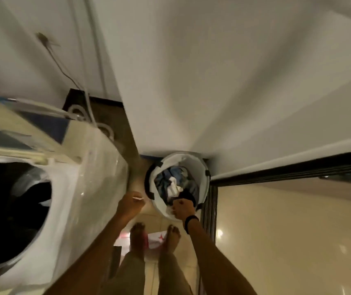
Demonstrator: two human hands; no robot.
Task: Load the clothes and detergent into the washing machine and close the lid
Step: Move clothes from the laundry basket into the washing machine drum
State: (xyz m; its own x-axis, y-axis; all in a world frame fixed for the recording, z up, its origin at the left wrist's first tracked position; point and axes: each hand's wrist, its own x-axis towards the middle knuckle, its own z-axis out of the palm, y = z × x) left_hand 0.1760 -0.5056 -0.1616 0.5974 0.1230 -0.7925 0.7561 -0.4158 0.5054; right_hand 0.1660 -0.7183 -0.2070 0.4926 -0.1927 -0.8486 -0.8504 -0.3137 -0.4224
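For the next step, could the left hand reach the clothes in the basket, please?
Probably yes: the left hand hovers beside the basket, whose top is open, with the clothes exposed and nothing between.

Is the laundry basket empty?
No, the basket holds a heap of blue, white and dark clothes.

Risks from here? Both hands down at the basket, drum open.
1. The right hand grips at the laundry basket rim; a pull may tip it rather than lift clothes.
2. The left hand pinches a small white strip, leaving it less free for a bundle.
3. Bare feet on glossy tiles: possible slip while bent over.
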